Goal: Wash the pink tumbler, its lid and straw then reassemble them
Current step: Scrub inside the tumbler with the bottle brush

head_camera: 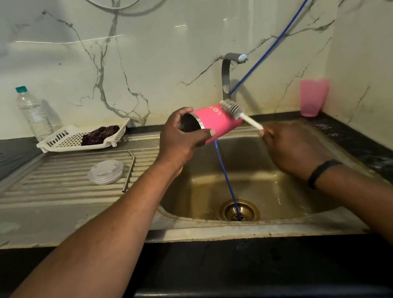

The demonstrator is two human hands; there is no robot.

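My left hand (181, 135) grips the pink tumbler (214, 123) near its open mouth and holds it on its side above the sink basin (250, 181). My right hand (291, 148) holds the white handle of a bottle brush (234, 111), whose bristle head lies against the tumbler's outer wall near its base. The clear lid (105, 172) and the bent metal straw (128, 171) lie side by side on the ribbed steel drainboard (52, 189) to the left of the basin.
A steel tap (229, 73) stands behind the basin; a blue hose (225, 170) runs from the wall down into the drain. A white tray (63, 139) with a dark cloth (100, 135) and a water bottle (33, 113) sit back left. A pink plastic cup (312, 97) stands back right.
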